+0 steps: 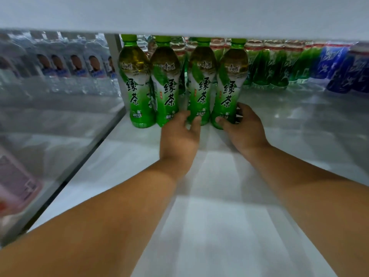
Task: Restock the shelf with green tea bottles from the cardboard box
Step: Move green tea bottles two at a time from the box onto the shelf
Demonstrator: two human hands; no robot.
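Several green tea bottles stand upright in a row at the back of the white shelf [209, 196]. My left hand [179, 136] has its fingers wrapped on the base of the third green tea bottle [201, 84]. My right hand [243, 128] grips the base of the rightmost green tea bottle [231, 84], thumb in front and fingers behind. The two bottles further left [135, 84] stand free. The cardboard box is out of sight.
Other green and blue labelled bottles [279, 64] line the shelf's back on the right. A dark shelf divider [95, 144] runs along the left; beyond it stand clear water bottles [65, 64]. The upper shelf [179, 15] hangs low over the caps.
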